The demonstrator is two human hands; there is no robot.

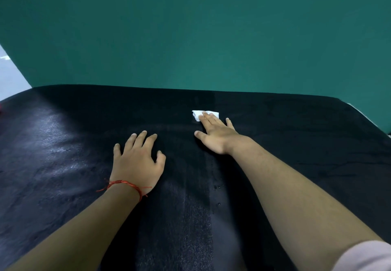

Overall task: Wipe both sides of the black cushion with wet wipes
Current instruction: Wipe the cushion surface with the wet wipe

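The black cushion [296, 139] lies flat and fills the lower half of the view. My right hand [218, 135] reaches toward its far side, fingers flat, pressing a small white wet wipe [197, 114] onto the surface; most of the wipe is hidden under my fingertips. My left hand [137, 160], with a red thread at the wrist, rests palm down on the cushion to the left, fingers spread, holding nothing. A damp, darker streak runs down the cushion's middle between my arms.
A teal wall [190, 33] rises directly behind the cushion's far edge. A strip of pale floor [10, 74] shows at the far left. The cushion's right corner drops off near the frame's right edge.
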